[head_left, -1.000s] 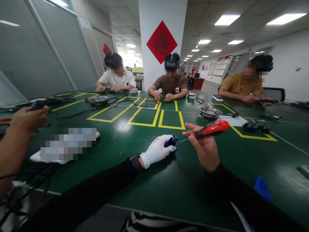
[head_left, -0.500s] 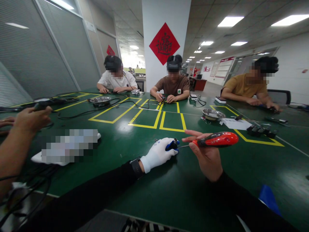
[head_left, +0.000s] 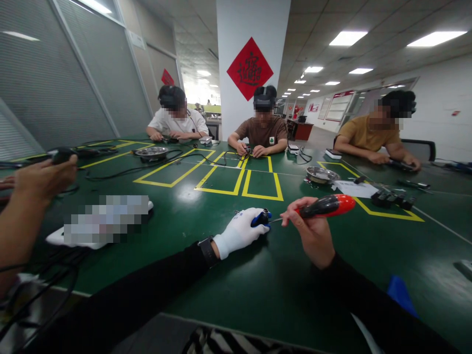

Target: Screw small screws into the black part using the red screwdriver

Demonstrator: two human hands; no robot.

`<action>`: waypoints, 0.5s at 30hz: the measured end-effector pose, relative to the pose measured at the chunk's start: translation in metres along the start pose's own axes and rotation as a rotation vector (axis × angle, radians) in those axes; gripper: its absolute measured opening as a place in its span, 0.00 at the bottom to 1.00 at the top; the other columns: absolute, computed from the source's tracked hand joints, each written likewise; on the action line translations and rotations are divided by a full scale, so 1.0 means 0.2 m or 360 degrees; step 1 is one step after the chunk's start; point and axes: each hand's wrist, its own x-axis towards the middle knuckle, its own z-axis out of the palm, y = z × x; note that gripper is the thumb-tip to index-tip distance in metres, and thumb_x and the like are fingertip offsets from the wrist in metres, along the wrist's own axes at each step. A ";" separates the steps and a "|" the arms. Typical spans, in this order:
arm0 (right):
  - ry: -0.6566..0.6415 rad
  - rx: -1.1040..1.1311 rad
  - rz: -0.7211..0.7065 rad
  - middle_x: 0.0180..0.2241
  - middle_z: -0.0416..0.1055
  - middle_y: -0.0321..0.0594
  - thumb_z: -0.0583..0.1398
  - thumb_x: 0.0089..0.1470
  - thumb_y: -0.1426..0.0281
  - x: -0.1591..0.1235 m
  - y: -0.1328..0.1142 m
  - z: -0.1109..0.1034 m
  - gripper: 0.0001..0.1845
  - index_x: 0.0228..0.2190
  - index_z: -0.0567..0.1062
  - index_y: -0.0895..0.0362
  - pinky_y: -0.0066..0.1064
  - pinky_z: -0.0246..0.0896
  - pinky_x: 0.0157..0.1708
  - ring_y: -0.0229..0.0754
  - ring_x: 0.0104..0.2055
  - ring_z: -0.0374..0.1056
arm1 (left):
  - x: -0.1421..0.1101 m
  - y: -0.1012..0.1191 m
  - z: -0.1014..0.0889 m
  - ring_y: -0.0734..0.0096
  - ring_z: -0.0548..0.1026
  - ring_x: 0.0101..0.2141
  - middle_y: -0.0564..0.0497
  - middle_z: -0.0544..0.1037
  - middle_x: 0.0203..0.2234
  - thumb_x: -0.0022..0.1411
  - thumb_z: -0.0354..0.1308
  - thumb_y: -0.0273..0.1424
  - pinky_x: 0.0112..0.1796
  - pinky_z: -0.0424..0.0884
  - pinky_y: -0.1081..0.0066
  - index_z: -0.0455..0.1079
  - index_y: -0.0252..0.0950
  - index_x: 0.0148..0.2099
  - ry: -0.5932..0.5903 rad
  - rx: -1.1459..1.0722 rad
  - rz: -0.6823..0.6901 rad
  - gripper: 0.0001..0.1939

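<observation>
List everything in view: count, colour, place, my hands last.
Screwdriver: 1, red-black, right hand
Small part: 1, black, left hand
Table: 1, green, beneath both hands
Tape outlines: several, yellow, on table
Bowls: 2, silver, left and right
Paper: 1, white, by right bowl
Blocky parts: several, black, beside paper
Cables: several, black, mainly left
Blurred object: 1, white, left
Unclear item: 1, blue, lower right
Diamond sign: 1, red, pillar
People opposite: 3, white, brown, mustard shirts
Neighbour's arm: 1, bare, left
Left hand: 1, white glove, centre
Right hand: 1, bare, right of centre
</observation>
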 end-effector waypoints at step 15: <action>0.0023 -0.0175 0.0056 0.30 0.68 0.34 0.56 0.58 0.66 0.01 0.04 -0.03 0.05 0.37 0.67 0.53 0.39 0.63 0.41 0.41 0.34 0.69 | 0.01 -0.05 0.03 0.62 0.73 0.42 0.49 0.76 0.42 0.51 0.63 0.39 0.45 0.68 0.65 0.71 0.38 0.47 0.0066 0.0021 0.0058 0.21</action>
